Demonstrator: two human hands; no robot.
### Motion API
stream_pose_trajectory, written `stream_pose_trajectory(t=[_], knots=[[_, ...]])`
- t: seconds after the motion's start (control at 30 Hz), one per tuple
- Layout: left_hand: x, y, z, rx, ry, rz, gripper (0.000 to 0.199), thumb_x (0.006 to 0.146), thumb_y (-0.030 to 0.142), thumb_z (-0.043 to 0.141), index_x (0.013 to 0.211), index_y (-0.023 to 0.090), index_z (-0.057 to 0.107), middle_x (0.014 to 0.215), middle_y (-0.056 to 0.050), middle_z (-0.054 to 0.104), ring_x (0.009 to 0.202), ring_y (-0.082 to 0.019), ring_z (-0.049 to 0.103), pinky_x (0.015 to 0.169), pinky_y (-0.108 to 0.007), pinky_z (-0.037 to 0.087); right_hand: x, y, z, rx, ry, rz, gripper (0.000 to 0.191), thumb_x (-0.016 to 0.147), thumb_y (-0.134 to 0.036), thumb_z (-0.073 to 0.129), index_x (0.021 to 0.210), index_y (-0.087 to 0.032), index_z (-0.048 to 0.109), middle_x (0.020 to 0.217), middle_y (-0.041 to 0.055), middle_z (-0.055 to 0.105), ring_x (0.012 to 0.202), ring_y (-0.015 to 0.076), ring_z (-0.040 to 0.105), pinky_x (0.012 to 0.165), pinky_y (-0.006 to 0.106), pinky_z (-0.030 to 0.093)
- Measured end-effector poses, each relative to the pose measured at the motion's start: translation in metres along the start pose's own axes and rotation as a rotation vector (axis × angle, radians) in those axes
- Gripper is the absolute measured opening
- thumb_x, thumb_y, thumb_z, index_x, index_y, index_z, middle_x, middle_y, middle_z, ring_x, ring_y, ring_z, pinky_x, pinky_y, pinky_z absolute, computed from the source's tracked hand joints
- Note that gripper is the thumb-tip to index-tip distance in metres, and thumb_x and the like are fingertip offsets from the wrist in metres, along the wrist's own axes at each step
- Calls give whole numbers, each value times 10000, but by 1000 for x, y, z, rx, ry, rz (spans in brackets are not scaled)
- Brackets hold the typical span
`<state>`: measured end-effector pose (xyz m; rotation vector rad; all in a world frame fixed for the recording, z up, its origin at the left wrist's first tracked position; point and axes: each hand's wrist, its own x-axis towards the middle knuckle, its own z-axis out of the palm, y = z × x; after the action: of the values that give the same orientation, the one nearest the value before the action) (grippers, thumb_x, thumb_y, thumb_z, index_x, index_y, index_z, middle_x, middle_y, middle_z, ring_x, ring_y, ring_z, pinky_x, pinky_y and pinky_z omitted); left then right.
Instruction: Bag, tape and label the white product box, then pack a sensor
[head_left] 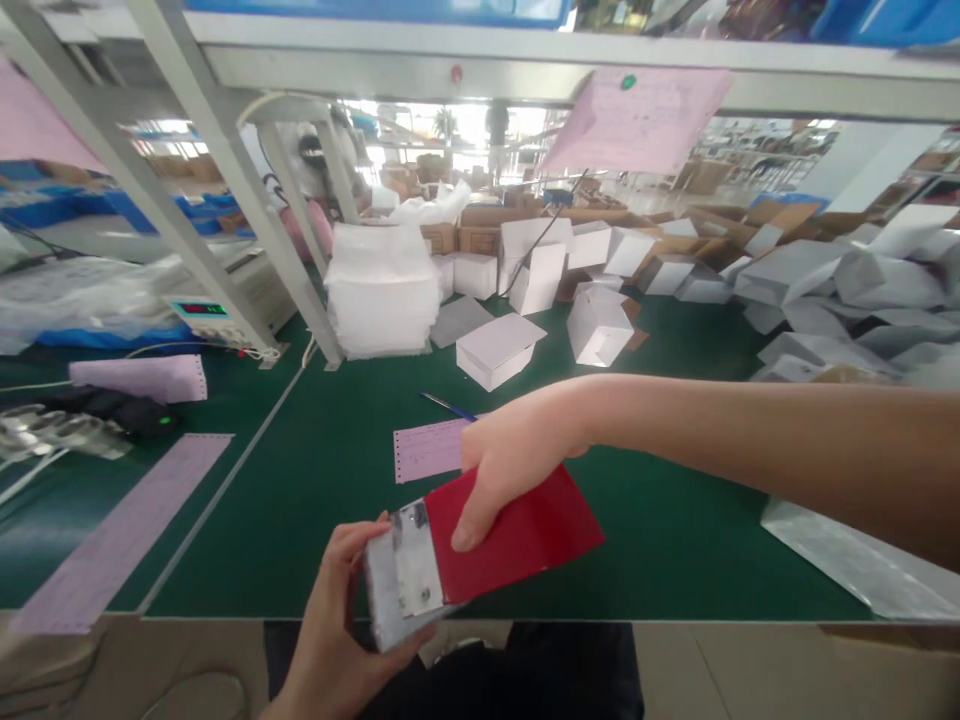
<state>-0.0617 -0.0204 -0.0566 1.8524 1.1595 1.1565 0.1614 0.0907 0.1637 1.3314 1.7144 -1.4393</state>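
Low over the bench's front edge, my right hand is closed on a flat red box-like piece, thumb across its top face. At its left end sits a silver metal plate with small holes. My left hand curls around a pale grey, blurred piece at that same end, thumb and fingers on opposite sides. Whether the grey piece is a sleeve or part of the red piece, I cannot tell. Just beyond my right hand lie a pink printed slip and a blue pen.
A closed white box and an open white box stand behind, beside a stack of white foam sheets. Many white boxes heap at right. A silvery bag lies front right. A metal post rises at left.
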Motion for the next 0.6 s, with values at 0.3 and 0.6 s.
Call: stream_pose_trajectory(t=[0.3, 0.6], knots=[[-8, -5, -8, 29, -16, 37, 664, 744, 219, 816, 1310, 296, 477, 1232, -81, 577, 1198, -327, 650, 968, -448, 570, -40, 36, -3, 63, 13, 72, 334, 892, -435, 781, 728, -168, 668, 683, -30, 684, 586, 100, 619, 486, 173, 416], [-14, -15, -13, -35, -15, 10, 691, 753, 262, 845, 1336, 304, 476, 1251, -87, 590, 1174, -311, 656, 979, -426, 555, -24, 63, 10, 24, 78, 210, 334, 858, -462, 740, 746, -157, 660, 769, 31, 702, 685, 163, 631, 567, 230, 412]])
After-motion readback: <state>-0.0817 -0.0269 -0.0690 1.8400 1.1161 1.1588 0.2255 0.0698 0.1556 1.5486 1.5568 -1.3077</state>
